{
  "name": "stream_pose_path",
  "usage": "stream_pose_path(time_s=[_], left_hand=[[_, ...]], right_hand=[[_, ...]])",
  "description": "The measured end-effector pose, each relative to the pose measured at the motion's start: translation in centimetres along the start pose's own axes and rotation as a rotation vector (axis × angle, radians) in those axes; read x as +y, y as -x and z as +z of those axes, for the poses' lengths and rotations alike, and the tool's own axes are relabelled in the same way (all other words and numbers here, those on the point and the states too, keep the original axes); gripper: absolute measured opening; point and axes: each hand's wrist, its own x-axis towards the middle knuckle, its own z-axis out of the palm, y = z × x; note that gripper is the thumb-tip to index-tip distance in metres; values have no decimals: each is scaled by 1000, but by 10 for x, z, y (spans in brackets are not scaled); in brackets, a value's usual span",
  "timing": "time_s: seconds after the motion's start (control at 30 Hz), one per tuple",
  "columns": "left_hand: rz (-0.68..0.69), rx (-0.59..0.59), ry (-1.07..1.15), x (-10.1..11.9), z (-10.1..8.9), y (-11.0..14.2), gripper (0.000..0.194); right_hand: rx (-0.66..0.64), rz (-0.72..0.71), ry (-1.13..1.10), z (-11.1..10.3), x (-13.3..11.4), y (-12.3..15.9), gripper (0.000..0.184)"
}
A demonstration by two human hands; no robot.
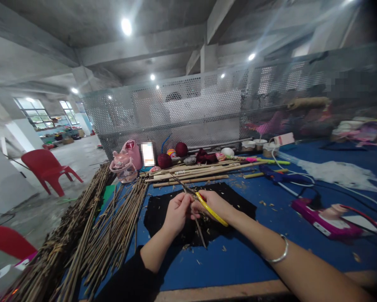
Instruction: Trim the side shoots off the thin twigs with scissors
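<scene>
The left hand (176,212) pinches a thin stick (200,233) between closed fingertips, above a black cloth (232,205) spread on the blue bench (182,272). The right hand (214,204), its fingers curled, holds yellow-handled scissors (212,209) and meets the left at the stick, whose lower end slants down towards the near edge of the cloth. Small chips lie scattered over the cloth and around it. Left of the cloth, many thin sticks (119,222) lie in a loose spread, with a thick bundle of branches (62,239) beyond them. Behind the cloth are pale rods (195,171) and dark red yarn balls (181,149); to the right are a blue glue gun (278,175) and a purple power strip (325,220).
</scene>
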Motion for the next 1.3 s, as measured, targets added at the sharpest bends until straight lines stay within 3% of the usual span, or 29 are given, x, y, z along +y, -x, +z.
stream_pose_path(time_s=[0.27, 0.47, 0.67, 0.9, 1.13, 1.3], left_hand=[[-12, 4, 26, 2, 1, 1, 37], [-9, -26, 66, -1, -2, 0, 36], [-35, -85, 47, -4, -1, 1, 37], [-31, -90, 10, -2, 1, 3, 37], [10, -27, -49, -1, 0, 2, 36], [77, 61, -143, -4, -1, 0, 34]], right_hand=[[-29, -5, -92, 0, -4, 0, 30], [-30, -22, 28, -5, -3, 0, 31], [57, -73, 307, -9, -4, 1, 26], [20, -89, 307, -9, -4, 1, 23], [45, -40, 351, -10, -9, 1, 25], [13, -66, 344, -8, -4, 2, 37]])
